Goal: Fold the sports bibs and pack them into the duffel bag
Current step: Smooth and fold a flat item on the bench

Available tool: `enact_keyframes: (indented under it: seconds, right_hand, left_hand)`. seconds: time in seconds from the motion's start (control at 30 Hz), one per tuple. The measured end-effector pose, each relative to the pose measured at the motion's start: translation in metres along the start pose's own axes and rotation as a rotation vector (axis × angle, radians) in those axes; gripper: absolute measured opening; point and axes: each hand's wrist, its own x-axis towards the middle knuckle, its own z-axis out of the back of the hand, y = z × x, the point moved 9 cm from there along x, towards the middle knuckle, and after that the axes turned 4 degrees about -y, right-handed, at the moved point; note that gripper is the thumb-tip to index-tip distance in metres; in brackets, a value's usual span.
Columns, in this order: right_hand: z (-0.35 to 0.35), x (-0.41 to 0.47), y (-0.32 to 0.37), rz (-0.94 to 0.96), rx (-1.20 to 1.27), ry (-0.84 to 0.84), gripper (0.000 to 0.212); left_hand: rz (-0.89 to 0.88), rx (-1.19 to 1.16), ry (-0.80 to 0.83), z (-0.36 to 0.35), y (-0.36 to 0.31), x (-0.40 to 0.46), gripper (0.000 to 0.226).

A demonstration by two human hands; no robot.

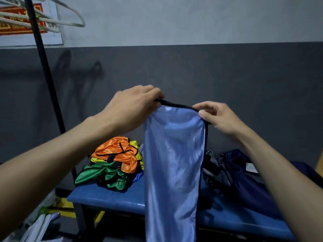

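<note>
Left hand [132, 105]: pinching the blue bib [173, 163] at its black top edge, frame centre.
Right hand [220, 117]: pinching the same edge.
Bench [108, 198]: carrying the bib pile [115, 163] and duffel bag [244, 175].

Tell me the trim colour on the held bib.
Black trim edges the shiny light-blue mesh bib, seen in the head view.

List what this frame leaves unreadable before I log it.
- Light blue mesh bib with black trim, head view: lower end cut off by the bottom edge; fold state unclear.
- Dark navy fabric duffel bag: opening hidden by the bib and right forearm.
- Left hand grip: fingertips hidden behind the trim.
- Crumpled pile of orange, yellow and green bibs: count indistinguishable.
- Red wall sign: blurred.
</note>
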Motion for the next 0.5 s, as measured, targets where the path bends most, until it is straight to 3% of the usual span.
enact_keyframes:
  seconds: [0.1,0.23,0.3,0.43,0.5]
  right_hand:
    - [-0.008,-0.008,0.007,0.029,-0.079,0.064,0.020]
    - [-0.016,-0.009,0.013,0.046,-0.255,0.060,0.014]
    - [-0.018,-0.009,0.011,-0.001,-0.270,0.031,0.011]
    - [-0.021,-0.019,0.002,-0.189,-0.015,-0.007,0.017]
    - [-0.019,-0.028,-0.002,-0.253,0.099,-0.033,0.015]
  left_hand:
    - [-0.069,0.287,0.086,-0.006,-0.006,0.000,0.031]
    - [-0.101,0.531,0.167,-0.007,-0.013,-0.002,0.017]
    - [-0.104,0.534,0.182,-0.005,-0.015,-0.002,0.020]
    - [-0.131,0.462,0.101,0.006,-0.018,0.002,0.014]
    - [-0.032,0.241,0.240,-0.002,-0.014,0.002,0.007]
